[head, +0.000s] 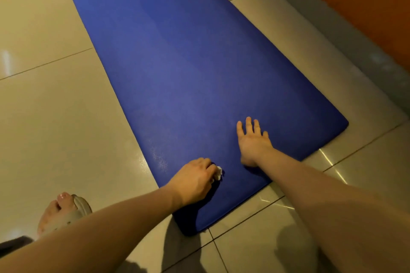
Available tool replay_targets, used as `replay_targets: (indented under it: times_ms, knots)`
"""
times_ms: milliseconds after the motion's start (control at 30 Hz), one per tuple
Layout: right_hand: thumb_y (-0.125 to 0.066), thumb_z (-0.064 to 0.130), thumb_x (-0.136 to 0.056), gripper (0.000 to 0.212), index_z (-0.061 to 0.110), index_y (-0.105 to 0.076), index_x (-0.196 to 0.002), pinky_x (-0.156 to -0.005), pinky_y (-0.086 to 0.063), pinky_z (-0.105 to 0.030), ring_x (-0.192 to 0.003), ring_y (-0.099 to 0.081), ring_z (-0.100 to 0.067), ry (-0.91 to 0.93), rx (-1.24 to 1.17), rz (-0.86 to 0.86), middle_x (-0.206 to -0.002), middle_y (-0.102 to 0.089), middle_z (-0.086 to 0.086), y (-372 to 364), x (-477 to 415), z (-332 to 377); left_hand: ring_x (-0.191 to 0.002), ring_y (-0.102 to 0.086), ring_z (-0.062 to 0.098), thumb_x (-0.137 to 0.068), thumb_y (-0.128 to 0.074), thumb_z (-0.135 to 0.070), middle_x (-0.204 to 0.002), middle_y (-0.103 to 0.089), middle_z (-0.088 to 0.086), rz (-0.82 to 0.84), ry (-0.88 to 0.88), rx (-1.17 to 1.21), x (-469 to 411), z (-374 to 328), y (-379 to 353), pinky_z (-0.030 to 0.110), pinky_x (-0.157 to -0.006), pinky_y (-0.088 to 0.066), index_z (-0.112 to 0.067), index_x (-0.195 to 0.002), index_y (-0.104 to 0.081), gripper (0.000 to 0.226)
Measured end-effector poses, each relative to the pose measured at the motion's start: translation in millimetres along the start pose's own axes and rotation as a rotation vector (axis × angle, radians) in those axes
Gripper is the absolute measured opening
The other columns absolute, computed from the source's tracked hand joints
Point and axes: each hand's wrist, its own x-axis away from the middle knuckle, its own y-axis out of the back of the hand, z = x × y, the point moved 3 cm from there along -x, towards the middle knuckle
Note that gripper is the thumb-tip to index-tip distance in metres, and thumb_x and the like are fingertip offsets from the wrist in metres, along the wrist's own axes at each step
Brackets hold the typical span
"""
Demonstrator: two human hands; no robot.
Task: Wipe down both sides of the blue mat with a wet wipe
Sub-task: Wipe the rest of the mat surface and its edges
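Observation:
A long blue mat (177, 62) lies flat on the tiled floor, running away from me toward the upper left. My left hand (195, 180) grips a small crumpled white wet wipe (218, 173) and holds it against the mat near its near end. My right hand (253, 142) presses flat on the mat with fingers spread, just right of the wipe. A damp sheen shows on the mat left of the wipe.
Glossy beige floor tiles (51, 117) surround the mat. An orange wall with a grey base (366, 17) runs close along the mat's right side. My foot in a pale sandal (64, 213) stands on the tiles at the lower left.

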Motion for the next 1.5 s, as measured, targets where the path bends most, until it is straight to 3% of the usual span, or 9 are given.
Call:
replay_targets:
  times_ms: [100,300,467,833,933,1033,1133,1267,1500]
  knots:
    - [-0.061,0.021,-0.096,0.100,0.014,0.016,-0.158,-0.121,-0.015,-0.058,-0.152,0.017,-0.041,-0.021,-0.126,0.050,-0.163,0.026,-0.016,-20,26,18,-0.085,-0.060,0.029,-0.094,-0.055,-0.019,-0.098,-0.062,0.009,0.072,-0.085,-0.138,-4,27,12,0.039,-0.073,-0.049,-0.012,-0.104,-0.065,0.015]
    - [-0.057,0.028,-0.097,0.091,0.018,0.007,-0.161,-0.123,-0.014,-0.056,-0.155,0.007,-0.034,-0.099,-0.308,0.187,-0.167,0.019,-0.010,-32,75,59,-0.098,-0.057,0.027,-0.100,-0.051,-0.022,-0.108,-0.059,0.007,0.026,0.245,-0.155,18,64,33,0.037,-0.083,-0.051,-0.013,-0.116,-0.062,0.021]
    - [-0.068,0.050,-0.087,0.112,0.023,0.012,-0.160,-0.122,-0.013,-0.059,-0.153,0.012,-0.038,-0.219,-0.439,0.240,-0.165,0.024,-0.013,-49,101,120,-0.105,-0.059,0.029,-0.100,-0.055,-0.017,-0.116,-0.060,0.009,0.149,0.153,-0.237,37,53,34,0.037,-0.091,-0.052,-0.016,-0.121,-0.063,0.023]
    - [-0.068,0.057,-0.084,0.113,0.025,0.010,-0.160,-0.121,-0.013,-0.062,-0.152,0.015,-0.042,-0.226,-0.524,0.209,-0.165,0.023,-0.015,-58,104,139,-0.099,-0.061,0.027,-0.098,-0.058,-0.017,-0.112,-0.064,0.006,0.151,0.175,-0.205,57,52,39,0.037,-0.089,-0.053,-0.017,-0.114,-0.067,0.018]
    - [-0.065,0.054,-0.088,0.098,0.023,-0.007,-0.161,-0.118,-0.023,-0.059,-0.150,-0.009,-0.044,-0.282,-0.626,0.138,-0.166,-0.002,-0.016,-53,105,139,-0.102,-0.061,0.028,-0.098,-0.059,-0.019,-0.113,-0.064,0.007,0.208,0.117,-0.228,50,59,38,0.039,-0.091,-0.052,-0.018,-0.117,-0.066,0.020]
    - [-0.056,0.044,-0.096,0.066,0.014,-0.033,-0.150,-0.110,-0.038,-0.051,-0.133,-0.039,-0.038,-0.403,-0.576,-0.221,-0.149,-0.035,-0.017,-39,98,142,-0.099,-0.060,0.028,-0.097,-0.059,-0.018,-0.109,-0.063,0.006,0.157,0.121,-0.195,51,80,40,0.038,-0.085,-0.052,-0.017,-0.113,-0.067,0.017]
    - [-0.054,0.051,-0.098,0.079,0.016,-0.017,-0.159,-0.119,-0.027,-0.050,-0.149,-0.018,-0.037,-0.348,-0.597,-0.350,-0.163,-0.014,-0.018,-32,76,152,-0.094,-0.060,0.029,-0.097,-0.056,-0.016,-0.104,-0.061,0.006,0.093,0.092,-0.172,56,108,49,0.038,-0.078,-0.050,-0.016,-0.110,-0.066,0.017]
    - [-0.052,0.063,-0.094,0.094,0.023,0.000,-0.162,-0.123,-0.008,-0.056,-0.154,0.009,-0.036,-0.256,-0.660,-0.247,-0.167,0.011,-0.014,-28,41,174,-0.084,-0.061,0.034,-0.093,-0.058,-0.011,-0.092,-0.061,0.008,-0.048,0.165,-0.076,47,165,80,0.034,-0.067,-0.040,-0.014,-0.098,-0.070,0.014]
    - [-0.051,0.067,-0.091,0.102,0.022,0.009,-0.160,-0.122,-0.001,-0.060,-0.151,0.019,-0.041,-0.310,-0.540,-0.189,-0.164,0.021,-0.019,-35,31,186,-0.070,-0.056,0.023,-0.098,-0.064,-0.025,-0.078,-0.061,0.000,-0.225,0.435,0.143,30,227,119,0.029,-0.066,-0.037,-0.013,-0.097,-0.071,0.014]
